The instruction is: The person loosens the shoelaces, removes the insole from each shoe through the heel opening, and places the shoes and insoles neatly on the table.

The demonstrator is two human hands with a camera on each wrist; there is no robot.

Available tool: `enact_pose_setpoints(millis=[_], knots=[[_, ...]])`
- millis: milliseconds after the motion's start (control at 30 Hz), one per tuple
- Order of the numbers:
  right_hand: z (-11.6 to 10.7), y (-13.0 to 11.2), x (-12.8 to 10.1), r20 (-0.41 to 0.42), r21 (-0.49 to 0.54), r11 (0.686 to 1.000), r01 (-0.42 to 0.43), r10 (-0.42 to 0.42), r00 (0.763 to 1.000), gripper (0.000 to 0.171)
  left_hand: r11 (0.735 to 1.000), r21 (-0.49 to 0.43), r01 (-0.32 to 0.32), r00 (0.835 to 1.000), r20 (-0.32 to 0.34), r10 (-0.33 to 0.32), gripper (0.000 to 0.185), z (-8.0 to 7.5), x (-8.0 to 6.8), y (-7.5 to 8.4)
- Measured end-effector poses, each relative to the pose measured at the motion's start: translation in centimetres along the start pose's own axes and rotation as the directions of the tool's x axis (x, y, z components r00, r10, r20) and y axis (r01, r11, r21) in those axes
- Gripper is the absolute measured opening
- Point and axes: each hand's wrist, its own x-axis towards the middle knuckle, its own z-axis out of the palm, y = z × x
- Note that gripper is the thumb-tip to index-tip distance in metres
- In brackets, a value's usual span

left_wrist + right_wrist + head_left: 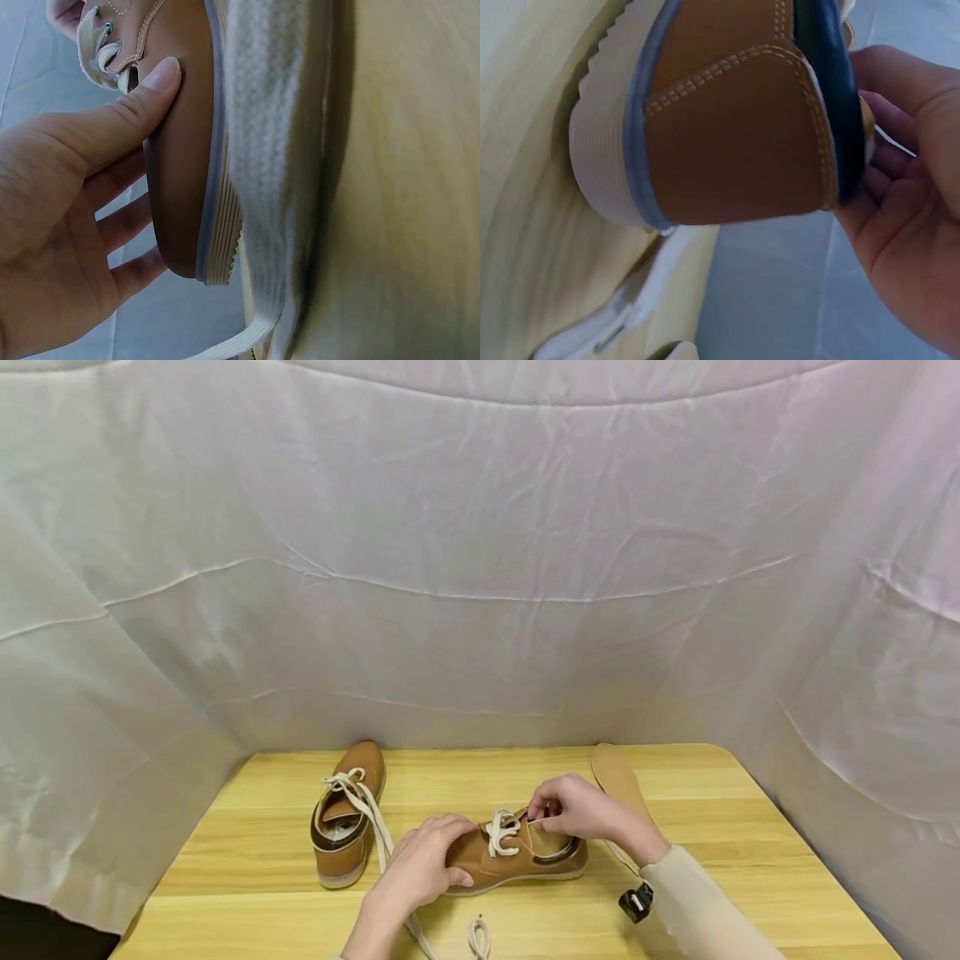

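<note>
A brown lace-up shoe [480, 860] lies sideways across the table, its toe to the left and its cream laces [501, 833] tied in a bow. My left hand [426, 860] holds it around the toe, thumb on the near side and fingers on the far side. At the shoe's opening, the curled fingers of my right hand [573, 810] pinch the front of a tan insole [551, 841] that sits partly inside. The dark padded collar [829, 97] shows beside these fingers in the right wrist view. The fingertips inside the shoe are hidden.
A second brown shoe [341, 852] stands at the left, toe toward the back. Another tan insole [617, 775] lies at the back right. A long cream lace [378, 827] runs between the shoes to the front, where a lace loop [478, 937] lies. Grey cloth [480, 652] hangs behind the table.
</note>
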Motion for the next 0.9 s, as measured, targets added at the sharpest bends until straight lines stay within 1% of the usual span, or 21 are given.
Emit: enact_pose_setpoints(millis=[100, 200, 333, 500, 600, 733, 900], knots=[[-0.4, -0.3, -0.3, 0.024, -0.035, 0.999, 0.01, -0.009, 1.0, 0.013, 1.0, 0.0, 0.001, 1.0, 0.002, -0.001, 0.066, 0.0, 0.0, 0.0], [-0.8, -0.5, -0.5, 0.044, -0.038, 0.999, 0.011, -0.009, 0.999, 0.012, 1.0, 0.002, 0.007, 1.0, 0.001, -0.007, 0.065, -0.1, 0.1, 0.1], [-1.0, -0.4, -0.5, 0.056, -0.02, 1.0, 0.01, -0.009, 0.998, 0.008, 1.0, 0.002, 0.011, 1.0, 0.004, -0.011, 0.065, -0.1, 0.1, 0.0], [-0.8, 0.0, -0.5, 0.05, 0.041, 0.999, -0.009, 0.007, 0.999, 0.005, 1.0, -0.002, 0.008, 1.0, 0.007, -0.008, 0.066, -0.1, 0.0, 0.0], [-0.6, 0.2, -0.5, 0.038, 0.089, 0.995, -0.045, 0.042, 0.998, 0.004, 1.0, -0.004, 0.006, 1.0, 0.004, -0.006, 0.065, -0.1, 0.0, 0.0], [-0.3, 0.4, -0.4, 0.017, 0.145, 0.987, -0.068, 0.066, 0.998, 0.005, 1.0, -0.009, 0.007, 1.0, 0.005, -0.007, 0.065, -0.1, 0.0, 0.0], [-0.1, 0.7, -0.3, -0.007, 0.174, 0.981, -0.082, 0.084, 0.996, 0.006, 1.0, -0.014, 0.01, 1.0, 0.008, -0.01, 0.065, 0.0, 0.0, -0.1]])
